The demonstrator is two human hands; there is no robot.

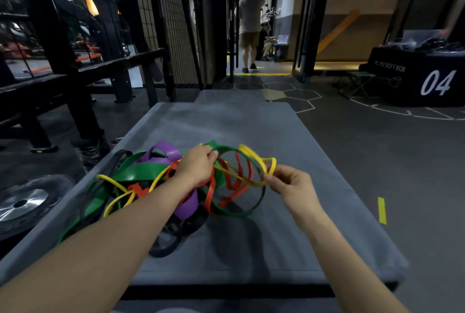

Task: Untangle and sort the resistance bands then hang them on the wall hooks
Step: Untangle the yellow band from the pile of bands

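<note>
A tangle of resistance bands lies on a grey padded mat [251,249]: green bands [141,171], a purple band [168,151], red bands [236,179], yellow bands [110,179] and a black band [163,249]. My left hand [198,166] grips a thin green band at the top of the heap and lifts a loop of it. My right hand [289,181] pinches a yellow band [254,156] at the right end of the tangle. Red and yellow loops thread through the raised green ring. No wall hooks are in view.
A weight plate [22,202] lies on the floor at the left, beside black gym frames [75,86]. A black soft box marked 04 [427,81] stands at the right. A person [249,25] walks away in the corridor ahead, where another person sits.
</note>
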